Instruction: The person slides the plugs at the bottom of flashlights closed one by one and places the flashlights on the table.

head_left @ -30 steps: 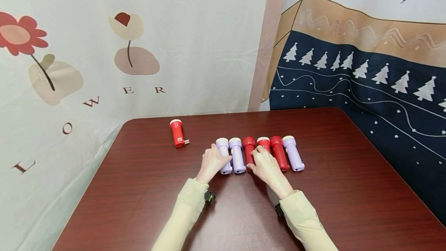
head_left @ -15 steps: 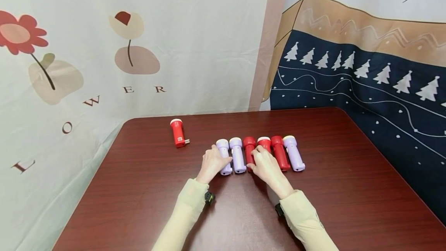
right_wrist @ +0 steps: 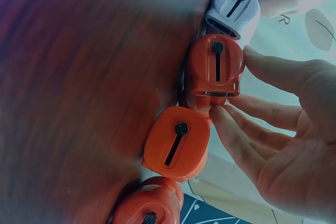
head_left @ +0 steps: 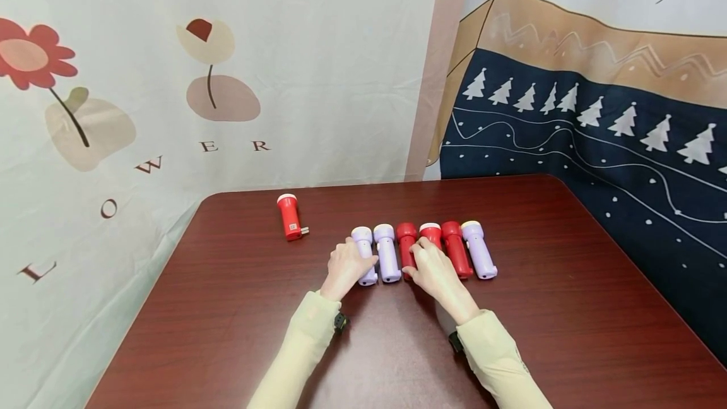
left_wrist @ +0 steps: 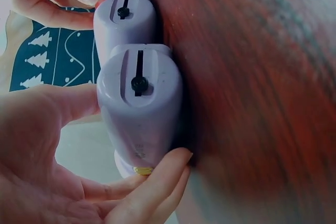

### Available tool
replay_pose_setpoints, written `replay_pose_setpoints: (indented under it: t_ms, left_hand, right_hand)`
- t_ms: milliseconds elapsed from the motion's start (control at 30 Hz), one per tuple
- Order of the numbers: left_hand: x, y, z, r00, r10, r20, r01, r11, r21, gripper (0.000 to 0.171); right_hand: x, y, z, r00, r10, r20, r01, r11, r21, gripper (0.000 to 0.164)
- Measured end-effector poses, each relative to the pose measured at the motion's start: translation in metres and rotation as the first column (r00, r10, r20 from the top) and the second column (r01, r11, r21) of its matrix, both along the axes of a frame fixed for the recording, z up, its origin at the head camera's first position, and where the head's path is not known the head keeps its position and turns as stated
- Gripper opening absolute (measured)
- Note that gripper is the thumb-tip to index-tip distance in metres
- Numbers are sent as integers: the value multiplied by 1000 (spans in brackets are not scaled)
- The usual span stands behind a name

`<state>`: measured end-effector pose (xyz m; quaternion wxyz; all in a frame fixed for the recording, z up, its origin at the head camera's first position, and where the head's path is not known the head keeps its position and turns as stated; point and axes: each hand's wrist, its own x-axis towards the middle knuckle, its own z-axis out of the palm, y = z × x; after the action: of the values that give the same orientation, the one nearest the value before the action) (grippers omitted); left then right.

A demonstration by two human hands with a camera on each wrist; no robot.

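Several flashlights lie side by side in a row on the table. At the row's left end, my left hand grips a lavender flashlight, thumb on one side and fingers on the other. A second lavender flashlight lies beside it. My right hand holds a dark red flashlight between thumb and fingers, third from the left. It partly covers a red flashlight with a white head. Further right are another dark red flashlight and a lavender one, slightly tilted.
A lone red flashlight with a white rim lies at the back left, its plug prongs sticking out to the right. The dark wooden table ends at the back against a light curtain and a navy printed cloth.
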<state>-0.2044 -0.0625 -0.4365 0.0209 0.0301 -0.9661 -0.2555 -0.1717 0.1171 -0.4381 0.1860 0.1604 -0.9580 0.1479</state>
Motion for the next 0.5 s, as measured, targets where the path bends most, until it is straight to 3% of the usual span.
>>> replay_pose_setpoints:
  t_ms: [167, 267, 400, 500]
  left_hand:
    - [0, -2, 6, 999, 6, 37, -5, 999, -32, 52]
    - [-1, -7, 12, 1000, 22, 17, -21, 999, -37, 49]
    - [-8, -18, 12, 996, 45, -75, -46, 999, -16, 36]
    - [-19, -30, 10, 982, 72, -175, -75, 997, -10, 29]
  right_hand:
    - [1, 1, 0, 1000, 1, -8, -1, 1000, -4, 34]
    - [1, 1, 0, 1000, 3, -11, -3, 1000, -6, 34]
    - [1, 1, 0, 1000, 5, -16, -5, 1000, -7, 34]
    - [1, 1, 0, 1000, 8, -22, -8, 1000, -4, 34]
